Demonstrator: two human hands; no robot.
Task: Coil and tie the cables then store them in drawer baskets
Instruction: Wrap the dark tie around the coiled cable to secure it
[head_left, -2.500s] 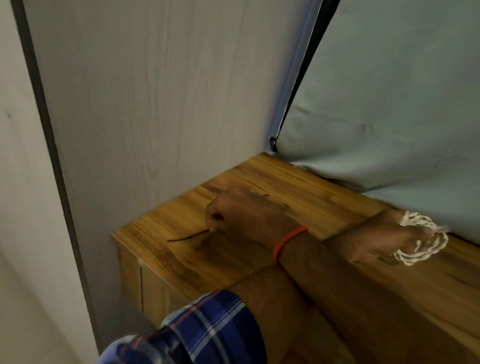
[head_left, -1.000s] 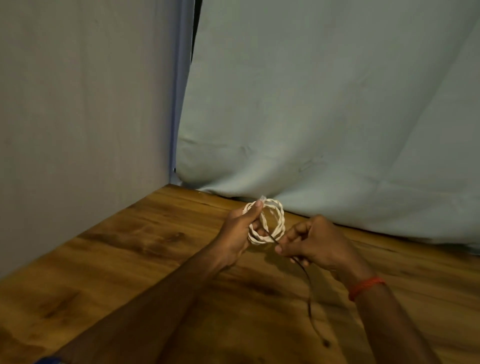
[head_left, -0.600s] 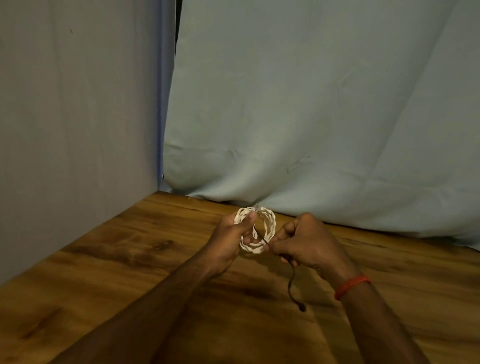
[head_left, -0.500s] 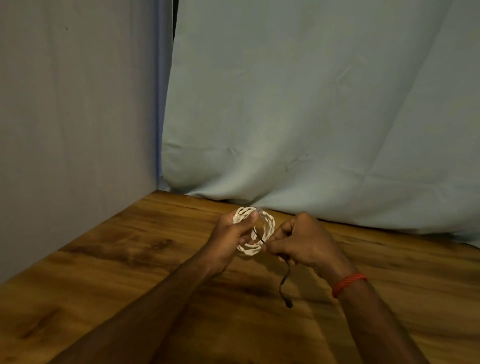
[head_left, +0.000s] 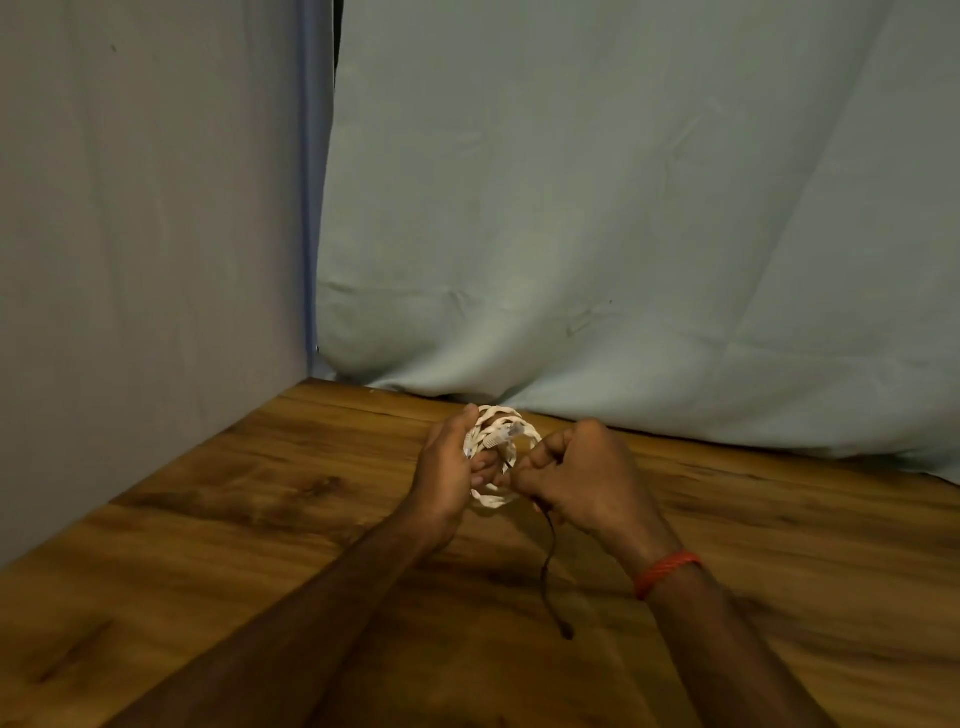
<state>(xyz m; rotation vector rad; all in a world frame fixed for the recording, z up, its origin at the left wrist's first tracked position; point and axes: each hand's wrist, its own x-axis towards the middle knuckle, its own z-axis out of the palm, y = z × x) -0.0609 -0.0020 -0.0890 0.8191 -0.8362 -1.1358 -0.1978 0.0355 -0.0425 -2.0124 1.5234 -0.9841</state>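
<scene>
- Straight ahead, a creased pale blue-grey cloth (head_left: 623, 208) hangs as a backdrop, its lower edge meeting the far side of the tabletop.
- To the left, a plain grey wall panel (head_left: 145, 234) stands at an angle to the cloth.
- A brown wood-grain tabletop (head_left: 260, 519) fills the lower half.
- My left hand (head_left: 447, 478) reaches in from the lower left, its grip curled round the left side of the cable coil (head_left: 493, 501).
- My right hand (head_left: 587, 483), just beside it, has its grip pinched on a thin dark tie (head_left: 548, 566) at the coil's right edge.
- The white cable coil is held upright between both hands, above the tabletop and near the cloth.
- The tie hangs down from my right hand. I cannot tell whether its end touches the wood.
- A red thread band (head_left: 667, 571) circles my right wrist.
</scene>
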